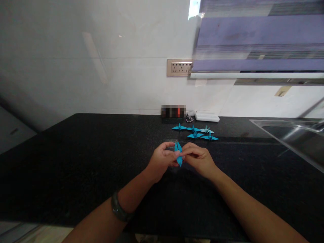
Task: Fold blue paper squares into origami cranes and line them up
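Note:
A folded piece of blue origami paper (179,148), narrow and pointed at both ends, is held upright above the dark counter. My left hand (162,160) pinches it from the left, thumb across its front. From the right, my right hand (198,157) has its fingertips closed on the paper's edge. Beyond my hands several finished paper cranes (195,135) stand in two rows on the counter. Most are blue; one pale crane (207,130) is at the back right of the group.
Behind the cranes, against the tiled wall, are a dark box (173,111), a small dark cluster (189,118) and a white long object (207,116). A metal sink (291,135) is set into the black counter (101,152) at the right. Sockets (181,67) are on the wall.

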Demonstrator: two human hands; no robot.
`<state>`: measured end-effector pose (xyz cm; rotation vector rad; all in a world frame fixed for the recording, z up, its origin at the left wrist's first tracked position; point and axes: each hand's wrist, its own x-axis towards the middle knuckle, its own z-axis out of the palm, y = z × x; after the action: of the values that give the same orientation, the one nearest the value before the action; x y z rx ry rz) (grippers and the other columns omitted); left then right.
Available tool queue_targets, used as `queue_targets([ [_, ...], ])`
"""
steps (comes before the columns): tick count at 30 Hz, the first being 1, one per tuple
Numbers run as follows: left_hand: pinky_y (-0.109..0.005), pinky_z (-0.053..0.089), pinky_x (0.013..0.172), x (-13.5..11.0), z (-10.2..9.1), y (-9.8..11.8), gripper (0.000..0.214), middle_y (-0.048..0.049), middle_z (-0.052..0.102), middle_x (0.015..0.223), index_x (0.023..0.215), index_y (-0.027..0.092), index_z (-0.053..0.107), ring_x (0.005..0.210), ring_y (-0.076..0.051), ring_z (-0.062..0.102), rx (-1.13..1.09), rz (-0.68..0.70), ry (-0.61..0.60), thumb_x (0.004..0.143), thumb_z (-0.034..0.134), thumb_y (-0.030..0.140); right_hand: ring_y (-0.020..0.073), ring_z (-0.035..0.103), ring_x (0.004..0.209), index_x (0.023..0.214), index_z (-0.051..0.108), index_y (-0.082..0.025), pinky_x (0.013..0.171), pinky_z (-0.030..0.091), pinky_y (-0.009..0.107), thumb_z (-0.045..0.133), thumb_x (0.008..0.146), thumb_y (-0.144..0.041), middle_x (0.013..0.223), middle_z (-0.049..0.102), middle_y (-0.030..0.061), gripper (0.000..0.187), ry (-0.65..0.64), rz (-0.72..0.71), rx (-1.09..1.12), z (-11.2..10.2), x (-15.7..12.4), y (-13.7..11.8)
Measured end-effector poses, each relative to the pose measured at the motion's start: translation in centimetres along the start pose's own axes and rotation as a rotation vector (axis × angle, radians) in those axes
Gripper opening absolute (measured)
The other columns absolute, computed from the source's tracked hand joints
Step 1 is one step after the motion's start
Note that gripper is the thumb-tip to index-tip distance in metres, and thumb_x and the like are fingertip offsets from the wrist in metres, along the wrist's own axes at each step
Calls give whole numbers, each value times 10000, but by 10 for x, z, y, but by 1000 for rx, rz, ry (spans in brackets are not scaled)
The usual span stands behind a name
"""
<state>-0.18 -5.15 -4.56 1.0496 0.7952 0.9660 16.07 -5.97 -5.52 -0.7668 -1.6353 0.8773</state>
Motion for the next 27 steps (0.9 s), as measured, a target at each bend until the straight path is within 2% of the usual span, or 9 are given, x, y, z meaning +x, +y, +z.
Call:
queue_targets([
  [3, -246, 482, 556, 1, -1, -2, 422, -17, 634, 672, 970, 127, 474, 574, -123, 602, 14, 23, -4, 643, 690, 284, 131, 546, 695, 780, 667, -209, 621, 448, 273, 590, 740, -184, 764, 563, 26, 90, 14, 61, 25, 2, -1, 0],
  [8, -232, 472, 580, 2, -1, -4, 285, -6, 621, 650, 869, 113, 543, 592, -110, 595, 119, 113, 30, 659, 673, 257, 116, 543, 592, 875, 585, -182, 561, 461, 262, 579, 754, -316, 699, 564, 5, 181, 68, 309, 120, 3, 0, -1],
  [14, -213, 455, 562, 2, 0, -3, 231, 7, 619, 616, 797, 120, 567, 555, -91, 574, 158, 144, 77, 650, 674, 262, 106, 513, 570, 717, 605, -164, 535, 450, 244, 584, 749, -346, 695, 528, 8, 186, 27, 228, -104, 3, 2, -1],
  [20, -211, 432, 549, 2, 0, -4, 241, -26, 649, 653, 751, 108, 611, 582, -110, 586, 242, 140, 95, 619, 699, 290, 102, 509, 545, 711, 592, -164, 525, 441, 245, 590, 747, -340, 674, 526, 1, 180, 83, 203, -104, 4, 2, -1],
  [27, -215, 422, 544, 3, -3, -7, 184, -20, 643, 630, 703, 124, 636, 573, -114, 574, 303, 198, 90, 655, 665, 299, 99, 503, 550, 668, 572, -164, 509, 438, 227, 567, 764, -342, 638, 510, -6, 202, 48, 213, -120, 4, 2, -4],
])
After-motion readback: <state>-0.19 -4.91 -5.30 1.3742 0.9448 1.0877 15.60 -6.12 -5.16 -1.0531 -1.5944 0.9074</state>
